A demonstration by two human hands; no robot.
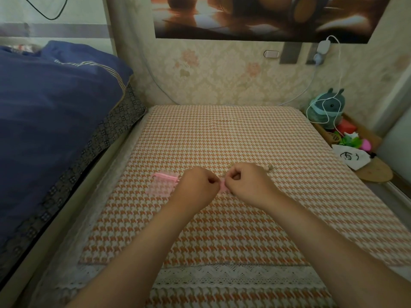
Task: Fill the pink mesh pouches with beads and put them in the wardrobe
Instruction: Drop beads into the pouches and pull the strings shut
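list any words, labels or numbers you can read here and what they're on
No text here can be read.
White bag: a black mark, either a drawing or characters; cannot tell which.
Poster: picture only, no words visible.

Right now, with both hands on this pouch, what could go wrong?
The beads sit loose just behind the right hand; a knock could scatter them. With the left hand also pinching the pouch, a hard pull might strain its mesh. The spare pouch beside the left hand could get swept aside.
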